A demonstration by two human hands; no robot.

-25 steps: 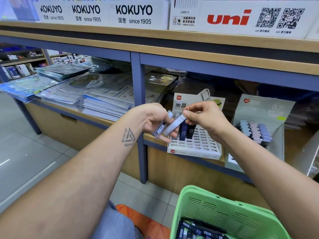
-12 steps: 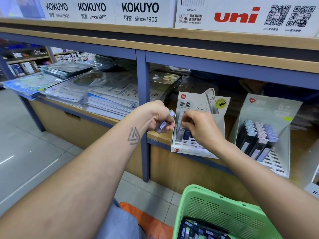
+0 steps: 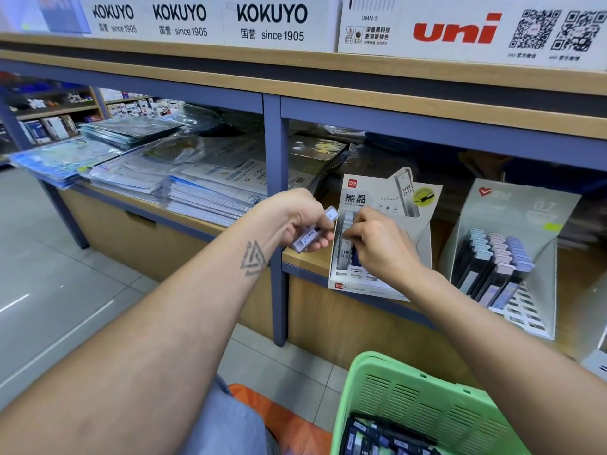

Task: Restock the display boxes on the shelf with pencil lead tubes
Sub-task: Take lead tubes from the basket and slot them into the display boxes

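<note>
Right hand (image 3: 377,247) fingers pinch an HB 0.5 lead tube (image 3: 345,254), probably half-seated in display box (image 3: 387,198); push straight down. Left hand (image 3: 295,221) clasps spare tubes (image 3: 307,239)

Wooden shelf (image 3: 305,257) with blue-grey edging and an upright post (image 3: 277,224) dividing two bays; a second wooden shelf (image 3: 328,65) above, carrying white Kokuyo signs (image 3: 210,21) and a Uni sign (image 3: 460,31); in the left bay, stacks of plastic-wrapped paper goods (image 3: 197,188) lying flat, overlapping, some darker packs (image 3: 131,131) further back; in the right bay, a white display box (image 3: 387,205) at the front edge, leaning back, just right of the post; beside it, apart, a grey display box (image 3: 512,224) with rows of pastel-capped tubes (image 3: 496,254); more wrapped goods (image 3: 315,152) behind, dim; pale tiled floor (image 3: 49,274) below.
</note>
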